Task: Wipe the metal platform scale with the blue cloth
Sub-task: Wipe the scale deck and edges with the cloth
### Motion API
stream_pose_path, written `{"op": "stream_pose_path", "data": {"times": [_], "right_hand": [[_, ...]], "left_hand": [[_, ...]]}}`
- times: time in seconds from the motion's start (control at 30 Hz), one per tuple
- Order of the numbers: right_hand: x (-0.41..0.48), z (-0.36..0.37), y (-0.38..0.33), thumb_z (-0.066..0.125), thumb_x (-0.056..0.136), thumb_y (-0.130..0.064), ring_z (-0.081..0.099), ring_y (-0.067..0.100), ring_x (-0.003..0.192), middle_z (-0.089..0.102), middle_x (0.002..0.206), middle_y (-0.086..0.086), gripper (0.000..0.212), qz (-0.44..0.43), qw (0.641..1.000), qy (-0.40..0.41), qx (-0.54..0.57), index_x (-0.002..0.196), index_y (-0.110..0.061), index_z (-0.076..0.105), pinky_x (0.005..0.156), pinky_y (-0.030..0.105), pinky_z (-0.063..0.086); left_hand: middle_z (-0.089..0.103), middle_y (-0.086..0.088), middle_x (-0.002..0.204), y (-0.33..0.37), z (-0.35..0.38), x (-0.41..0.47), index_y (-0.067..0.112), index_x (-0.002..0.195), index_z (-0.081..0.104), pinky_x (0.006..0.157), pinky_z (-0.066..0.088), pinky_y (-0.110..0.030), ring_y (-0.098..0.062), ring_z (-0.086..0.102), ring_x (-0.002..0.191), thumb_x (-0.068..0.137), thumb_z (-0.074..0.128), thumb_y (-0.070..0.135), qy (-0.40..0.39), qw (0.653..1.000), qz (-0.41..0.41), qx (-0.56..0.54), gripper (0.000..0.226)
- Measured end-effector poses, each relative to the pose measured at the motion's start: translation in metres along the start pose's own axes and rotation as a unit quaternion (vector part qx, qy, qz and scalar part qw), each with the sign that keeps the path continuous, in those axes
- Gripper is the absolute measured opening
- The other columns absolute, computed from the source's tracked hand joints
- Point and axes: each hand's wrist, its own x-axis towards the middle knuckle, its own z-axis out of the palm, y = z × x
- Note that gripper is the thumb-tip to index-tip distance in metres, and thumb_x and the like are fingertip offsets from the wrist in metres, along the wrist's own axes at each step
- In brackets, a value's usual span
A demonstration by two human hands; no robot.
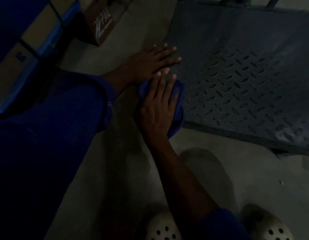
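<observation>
Dim storeroom or warehouse, concrete floor (210, 170), stacked cardboard boxes (105, 19), checker-plate platform scale (245, 70)

Pale grey floor (254, 170) dimly lit. Metal platform scale (245, 75), tread-patterned top, set on floor at far right. Brown cardboard box (101, 23) marked with white "PAL" lettering placed far, left of scale, apart from it. Two white perforated clogs (162, 229) planted at near edge. Small pale speck (281, 182) seen at right.
</observation>
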Motion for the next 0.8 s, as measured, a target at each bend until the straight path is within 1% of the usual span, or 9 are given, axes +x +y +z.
{"op": "stream_pose_path", "data": {"times": [0.07, 0.17, 0.23, 0.3, 0.4, 0.57, 0.63, 0.73, 0.8], "right_hand": [[-0.022, 0.004, 0.009, 0.037, 0.108, -0.020, 0.006, 0.043, 0.160, 0.010, 0.174, 0.019, 0.064, -0.083, 0.996, -0.006, -0.012, 0.166, -0.004, 0.014, 0.126, 0.060, 0.018], [-0.021, 0.003, 0.032, 0.006, 0.112, -0.021, 0.007, 0.046, 0.159, 0.008, 0.175, 0.014, 0.056, -0.243, 0.969, -0.046, -0.017, 0.167, -0.008, 0.012, 0.123, 0.065, 0.025], [-0.006, 0.004, 0.044, 0.005, 0.114, -0.027, 0.012, 0.049, 0.158, 0.010, 0.174, 0.016, 0.057, -0.330, 0.941, -0.046, -0.063, 0.167, -0.008, 0.012, 0.119, 0.065, 0.033], [-0.001, 0.008, 0.054, 0.011, 0.115, -0.030, 0.013, 0.050, 0.157, 0.011, 0.174, 0.016, 0.056, -0.387, 0.916, -0.035, -0.097, 0.167, -0.007, 0.010, 0.120, 0.066, 0.032], [-0.011, 0.004, 0.059, 0.019, 0.114, -0.029, 0.005, 0.051, 0.158, 0.011, 0.175, 0.012, 0.055, -0.388, 0.916, -0.060, -0.080, 0.166, -0.011, 0.019, 0.124, 0.066, 0.022], [-0.026, -0.017, 0.091, 0.049, 0.109, -0.031, 0.020, 0.050, 0.156, 0.028, 0.172, -0.001, 0.049, -0.384, 0.920, -0.018, -0.076, 0.158, -0.028, 0.045, 0.126, 0.060, 0.020], [-0.031, -0.027, 0.112, 0.061, 0.104, -0.032, 0.019, 0.049, 0.156, 0.026, 0.172, -0.002, 0.058, -0.379, 0.922, -0.013, -0.080, 0.159, -0.033, 0.041, 0.128, 0.058, 0.012], [-0.039, -0.047, 0.139, 0.062, 0.101, -0.050, 0.014, 0.044, 0.159, 0.021, 0.174, -0.002, 0.072, -0.300, 0.950, -0.027, -0.077, 0.163, -0.040, 0.028, 0.129, 0.051, -0.004], [-0.042, -0.060, 0.156, 0.053, 0.103, -0.054, 0.016, 0.042, 0.159, 0.027, 0.172, -0.001, 0.066, -0.207, 0.976, -0.010, -0.069, 0.163, -0.039, 0.028, 0.128, 0.055, 0.008]], "left_hand": [[0.006, -0.010, 0.177, 0.003, -0.002, -0.002, 0.029, 0.170, 0.008, 0.130, 0.016, -0.053, -0.035, 0.010, 0.163, 0.110, 0.009, 0.051, 0.007, 1.000, -0.007, 0.004, 0.064], [0.008, -0.008, 0.177, 0.005, -0.003, -0.001, 0.031, 0.169, 0.010, 0.130, 0.017, -0.053, -0.032, 0.011, 0.163, 0.112, 0.011, 0.049, 0.014, 1.000, -0.010, 0.006, 0.060], [0.005, -0.005, 0.178, 0.004, -0.003, -0.003, 0.032, 0.169, 0.008, 0.131, 0.015, -0.052, -0.030, 0.010, 0.163, 0.113, 0.009, 0.051, 0.010, 1.000, -0.009, 0.006, 0.060], [0.003, -0.003, 0.178, 0.002, -0.005, -0.005, 0.032, 0.169, 0.007, 0.131, 0.013, -0.051, -0.028, 0.007, 0.164, 0.113, 0.008, 0.053, 0.008, 1.000, -0.008, -0.003, 0.060], [0.004, -0.004, 0.178, 0.006, -0.004, -0.006, 0.030, 0.169, 0.010, 0.131, 0.013, -0.053, -0.029, 0.007, 0.164, 0.111, 0.008, 0.052, 0.010, 1.000, -0.021, -0.002, 0.062], [0.011, -0.004, 0.177, 0.018, 0.002, -0.013, 0.030, 0.169, 0.016, 0.129, 0.017, -0.051, -0.029, 0.015, 0.163, 0.111, 0.010, 0.046, 0.025, 0.995, -0.090, -0.028, 0.060], [0.013, -0.003, 0.177, 0.022, 0.003, -0.016, 0.031, 0.169, 0.018, 0.129, 0.016, -0.050, -0.030, 0.016, 0.162, 0.110, 0.009, 0.046, 0.029, 0.993, -0.113, -0.028, 0.061], [0.014, -0.002, 0.177, 0.033, 0.003, -0.016, 0.031, 0.168, 0.019, 0.129, 0.014, -0.050, -0.031, 0.017, 0.162, 0.106, 0.003, 0.048, 0.022, 0.987, -0.152, -0.039, 0.067], [0.017, -0.002, 0.176, 0.051, 0.003, -0.019, 0.030, 0.168, 0.021, 0.128, 0.016, -0.051, -0.032, 0.020, 0.161, 0.105, 0.006, 0.047, 0.027, 0.977, -0.203, -0.067, 0.067]]}}
